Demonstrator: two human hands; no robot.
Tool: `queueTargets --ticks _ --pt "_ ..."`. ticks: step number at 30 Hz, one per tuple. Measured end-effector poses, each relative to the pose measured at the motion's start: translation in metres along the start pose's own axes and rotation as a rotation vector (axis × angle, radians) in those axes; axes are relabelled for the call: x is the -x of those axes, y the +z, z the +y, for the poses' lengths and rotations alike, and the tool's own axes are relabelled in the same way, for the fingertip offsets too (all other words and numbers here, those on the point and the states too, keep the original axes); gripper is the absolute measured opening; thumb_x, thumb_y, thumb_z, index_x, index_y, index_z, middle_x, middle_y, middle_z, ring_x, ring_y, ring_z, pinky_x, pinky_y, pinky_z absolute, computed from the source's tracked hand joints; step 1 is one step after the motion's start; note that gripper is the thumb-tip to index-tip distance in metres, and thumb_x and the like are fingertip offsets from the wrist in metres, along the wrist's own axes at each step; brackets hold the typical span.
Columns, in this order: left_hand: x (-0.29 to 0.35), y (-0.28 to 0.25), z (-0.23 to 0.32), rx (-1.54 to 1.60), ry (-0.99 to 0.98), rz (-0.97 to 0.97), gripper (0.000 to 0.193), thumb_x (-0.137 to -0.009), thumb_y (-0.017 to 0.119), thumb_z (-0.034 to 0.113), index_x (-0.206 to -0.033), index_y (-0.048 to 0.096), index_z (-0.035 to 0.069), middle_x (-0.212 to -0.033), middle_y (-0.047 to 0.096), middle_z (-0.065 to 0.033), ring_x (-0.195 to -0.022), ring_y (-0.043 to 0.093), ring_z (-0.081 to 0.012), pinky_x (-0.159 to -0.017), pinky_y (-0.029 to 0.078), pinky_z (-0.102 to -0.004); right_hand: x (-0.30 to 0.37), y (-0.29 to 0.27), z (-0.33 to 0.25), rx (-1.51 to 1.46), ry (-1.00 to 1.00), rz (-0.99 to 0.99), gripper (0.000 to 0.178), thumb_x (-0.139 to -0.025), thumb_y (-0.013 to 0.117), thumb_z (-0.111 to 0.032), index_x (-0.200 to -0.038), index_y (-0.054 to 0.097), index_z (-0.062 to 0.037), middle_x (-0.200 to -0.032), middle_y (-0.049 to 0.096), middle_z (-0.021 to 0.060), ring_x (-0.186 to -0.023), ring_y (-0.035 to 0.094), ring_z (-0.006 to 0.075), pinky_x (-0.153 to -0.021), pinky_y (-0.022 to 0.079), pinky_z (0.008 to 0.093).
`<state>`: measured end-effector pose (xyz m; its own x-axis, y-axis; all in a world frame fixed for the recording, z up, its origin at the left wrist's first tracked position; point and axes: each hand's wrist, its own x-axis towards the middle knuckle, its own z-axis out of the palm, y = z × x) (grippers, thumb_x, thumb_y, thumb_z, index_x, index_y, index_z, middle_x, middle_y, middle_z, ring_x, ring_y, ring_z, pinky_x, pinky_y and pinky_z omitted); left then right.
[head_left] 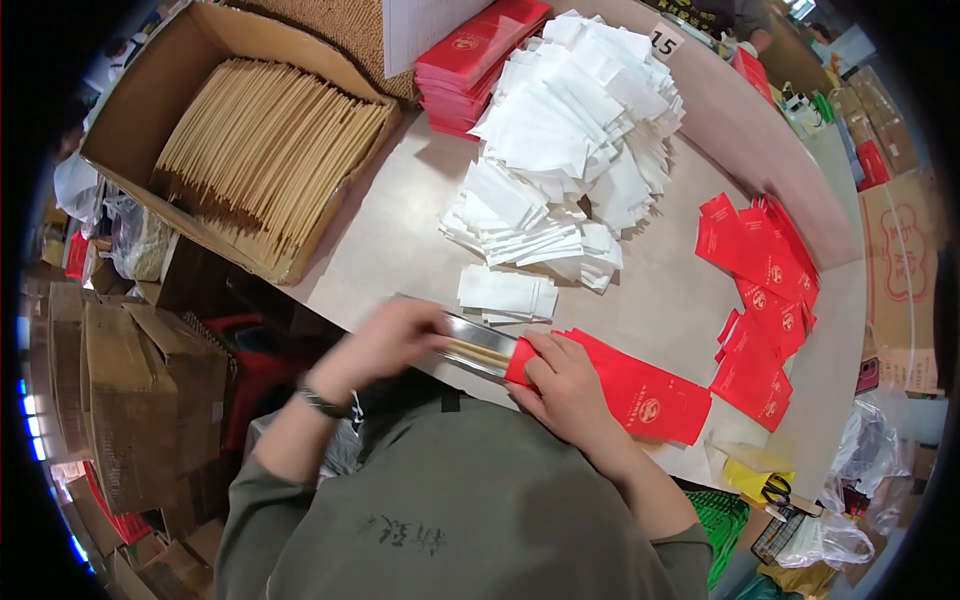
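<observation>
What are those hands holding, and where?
Left hand: pale wooden sticks, by their left ends. Right hand: flat red paper sleeve, by its left end.

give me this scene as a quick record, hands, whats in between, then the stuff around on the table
left hand: blurred, fingers at the left ends of pale sticks
right hand: on the left end of red sleeves
between hands: the sticks, beside a shiny metal piece
upper left: open cardboard box with many sticks
top middle: red stack beside heaped white packets
right side: loose red pile
</observation>
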<state>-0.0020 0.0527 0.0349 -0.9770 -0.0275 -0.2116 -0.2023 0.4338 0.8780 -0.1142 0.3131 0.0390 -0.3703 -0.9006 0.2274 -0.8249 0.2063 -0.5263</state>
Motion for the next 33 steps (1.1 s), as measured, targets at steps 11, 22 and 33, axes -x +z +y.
queueTargets --ticks 11,22,33 --pt "-0.019 0.052 0.046 0.104 -0.191 0.178 0.032 -0.086 0.071 0.004 -0.115 0.058 -0.002 -0.104 0.065 -0.0116 -0.101 0.065 -0.0183 -0.087 0.054 -0.0321 -0.006 0.007 0.002 0.084 0.074 0.001 0.042 -0.072 0.078 -0.016 -0.104 0.058 0.0002 -0.123 0.056 0.0202 -0.114 0.054 0.0380 -0.095 0.045 0.0463" --pt "-0.006 0.037 0.029 -0.736 0.206 0.079 0.046 -0.062 0.083 0.020 -0.098 0.057 0.007 -0.098 0.066 -0.0108 -0.087 0.064 -0.0342 -0.075 0.051 -0.0434 -0.003 -0.042 0.017 0.043 -0.100 -0.073 0.027 -0.073 0.079 -0.021 -0.088 0.062 -0.0074 -0.099 0.057 0.0128 -0.086 0.059 0.0290 -0.073 0.049 0.0395" --pt "-0.011 0.086 0.077 0.164 0.300 -0.526 0.034 -0.075 0.070 0.014 -0.102 0.055 0.000 -0.094 0.055 -0.0122 -0.096 0.053 -0.0300 -0.082 0.047 -0.0405 0.022 -0.046 0.034 0.067 0.059 -0.227 0.042 -0.078 0.080 -0.033 -0.097 0.060 -0.0012 -0.127 0.053 0.0245 -0.119 0.052 0.0389 -0.099 0.044 0.0465"
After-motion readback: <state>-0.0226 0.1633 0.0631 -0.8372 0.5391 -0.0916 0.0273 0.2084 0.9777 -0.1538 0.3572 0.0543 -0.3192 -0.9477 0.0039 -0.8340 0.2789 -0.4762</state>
